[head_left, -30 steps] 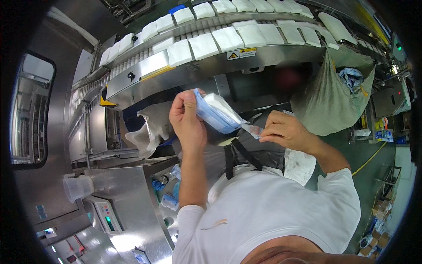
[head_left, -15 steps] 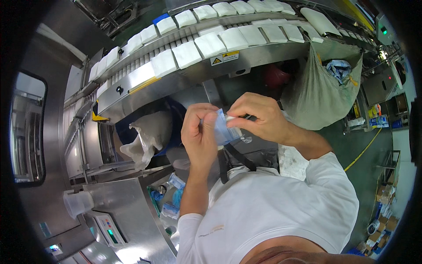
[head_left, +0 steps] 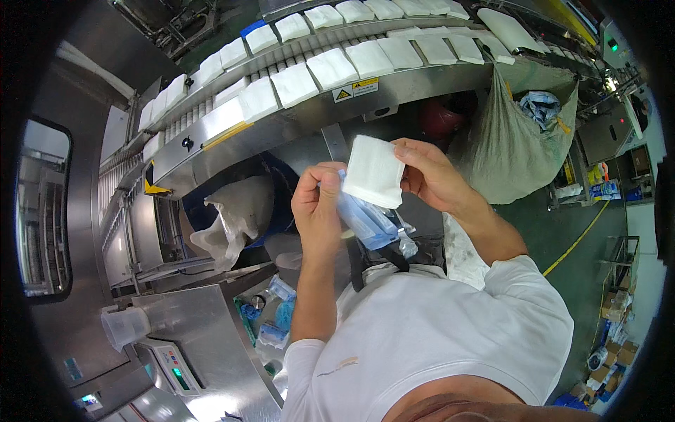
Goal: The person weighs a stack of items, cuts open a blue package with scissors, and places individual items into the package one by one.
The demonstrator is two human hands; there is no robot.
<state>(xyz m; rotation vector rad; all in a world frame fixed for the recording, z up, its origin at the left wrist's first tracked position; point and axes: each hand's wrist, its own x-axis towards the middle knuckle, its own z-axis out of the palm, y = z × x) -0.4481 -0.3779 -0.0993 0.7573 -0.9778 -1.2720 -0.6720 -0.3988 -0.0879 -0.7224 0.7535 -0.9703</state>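
Note:
Between finger and thumb my right hand [head_left: 437, 176] grips a flat white square pad [head_left: 375, 171] by its right edge. My left hand [head_left: 318, 204] is closed on a light blue plastic wrapper [head_left: 368, 219], which hangs below the pad with a crumpled clear end at its lower right. The pad's lower left part lies over the wrapper; whether it is fully out of it I cannot tell. Both hands are in front of my body, short of the conveyor.
Ahead curves a metal roller conveyor [head_left: 295, 111] with two rows of white pads [head_left: 330, 68]. A cloth sack [head_left: 524, 141] hangs at the right. At left, a blue bin [head_left: 281, 184] holds a pale plastic bag [head_left: 242, 211]; a steel table [head_left: 204, 327] carries a digital scale [head_left: 176, 368].
The white pad, mostly hidden before, now shows broadly above the blue wrapper. My right hand has moved a little right and down with it.

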